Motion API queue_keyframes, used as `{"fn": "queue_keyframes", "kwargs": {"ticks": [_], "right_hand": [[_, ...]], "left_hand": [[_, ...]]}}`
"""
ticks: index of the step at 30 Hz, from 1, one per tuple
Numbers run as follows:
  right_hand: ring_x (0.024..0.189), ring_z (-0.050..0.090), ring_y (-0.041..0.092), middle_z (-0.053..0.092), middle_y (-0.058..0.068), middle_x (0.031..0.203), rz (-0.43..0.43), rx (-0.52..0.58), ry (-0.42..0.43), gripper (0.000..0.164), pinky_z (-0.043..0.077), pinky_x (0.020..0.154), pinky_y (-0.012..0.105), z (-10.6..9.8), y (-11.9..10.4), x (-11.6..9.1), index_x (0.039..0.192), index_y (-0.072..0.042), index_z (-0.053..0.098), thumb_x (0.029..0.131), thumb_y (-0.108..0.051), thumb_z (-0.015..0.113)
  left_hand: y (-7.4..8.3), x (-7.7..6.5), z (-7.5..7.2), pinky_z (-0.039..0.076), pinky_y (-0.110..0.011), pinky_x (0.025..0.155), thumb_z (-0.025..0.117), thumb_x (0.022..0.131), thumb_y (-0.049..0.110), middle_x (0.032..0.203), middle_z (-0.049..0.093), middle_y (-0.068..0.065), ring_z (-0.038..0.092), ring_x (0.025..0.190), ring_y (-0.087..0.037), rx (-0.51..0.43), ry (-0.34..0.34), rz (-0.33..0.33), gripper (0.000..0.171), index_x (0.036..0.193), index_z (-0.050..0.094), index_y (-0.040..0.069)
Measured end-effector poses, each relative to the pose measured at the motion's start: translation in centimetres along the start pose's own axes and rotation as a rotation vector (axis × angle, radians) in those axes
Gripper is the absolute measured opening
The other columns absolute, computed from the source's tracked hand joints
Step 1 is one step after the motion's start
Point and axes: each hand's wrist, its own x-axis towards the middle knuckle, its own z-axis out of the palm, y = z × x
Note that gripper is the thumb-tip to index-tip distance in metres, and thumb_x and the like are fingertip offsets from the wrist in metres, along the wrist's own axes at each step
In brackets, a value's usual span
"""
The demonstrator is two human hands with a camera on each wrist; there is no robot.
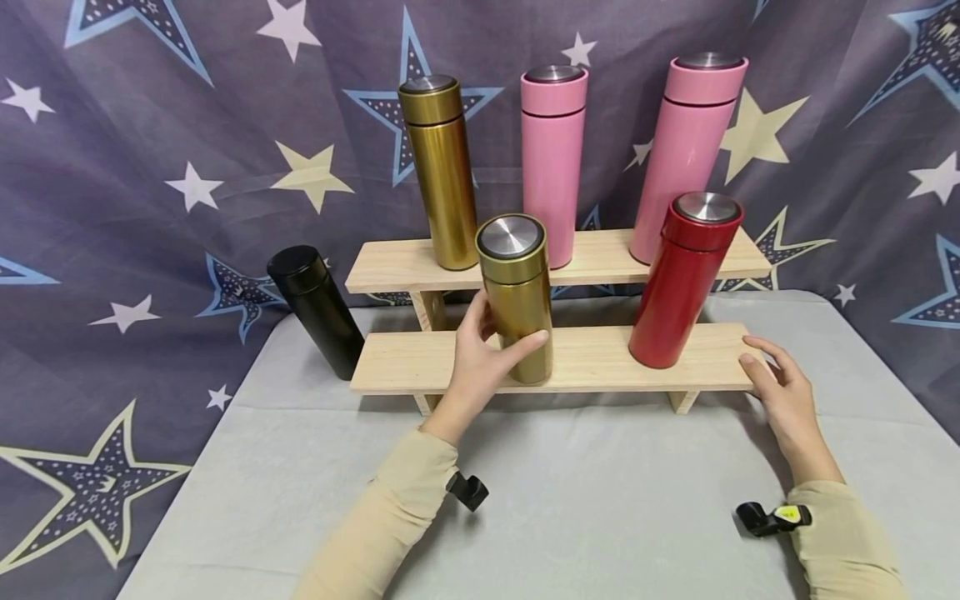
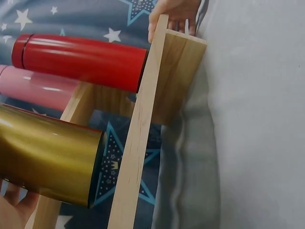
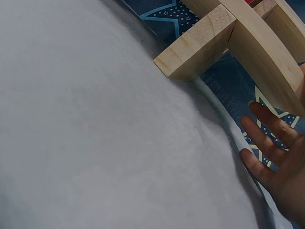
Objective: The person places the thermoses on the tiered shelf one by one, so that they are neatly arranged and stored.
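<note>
My left hand (image 1: 480, 354) grips a short gold thermos bottle (image 1: 517, 292) round its lower half, thumb in front and fingers partly hidden behind. In the left wrist view a gap shows between the gold bottle's base (image 2: 97, 169) and the front edge of the lower wooden shelf (image 2: 138, 143). At that shelf's right end, my right hand (image 1: 783, 400) rests thumb and index finger on the board. Its other fingers (image 3: 264, 138) stretch out loosely below the board in the right wrist view. A red thermos (image 1: 684, 283) stands on the lower shelf, between the hands.
On the upper shelf (image 1: 382, 262) stand a tall gold thermos (image 1: 441, 183) and two pink ones, one in the middle (image 1: 553, 167) and one at right (image 1: 690, 150). A black bottle (image 1: 318, 317) stands left of the rack on the grey cloth (image 1: 600, 500). Star-patterned fabric (image 1: 187, 333) hangs behind.
</note>
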Motion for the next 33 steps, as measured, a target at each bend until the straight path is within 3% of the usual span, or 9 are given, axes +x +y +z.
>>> {"fn": "queue_keyframes", "kwargs": {"ticks": [17,33], "right_hand": [[0.093,0.057,-0.008,0.051,0.007,0.130,0.007,0.027,0.005,0.043,0.048,0.074,0.007,-0.1,0.1,-0.1,0.141,-0.028,0.055,0.099,-0.034,0.059],[0.093,0.055,-0.008,0.047,0.016,0.135,0.012,0.000,0.007,0.044,0.048,0.074,0.007,0.1,-0.1,0.0,0.142,-0.029,0.054,0.100,-0.035,0.058]], "left_hand": [[0.0,0.4,3.0,0.048,-0.040,0.096,0.084,0.076,0.009,0.123,0.059,-0.007,0.057,0.110,-0.019,-0.014,-0.012,0.028,0.069,0.136,0.050,0.006],[0.3,0.9,4.6,0.048,-0.035,0.092,0.084,0.077,0.014,0.124,0.058,-0.004,0.055,0.107,-0.015,0.004,-0.042,-0.029,0.070,0.138,0.049,0.010]]}}
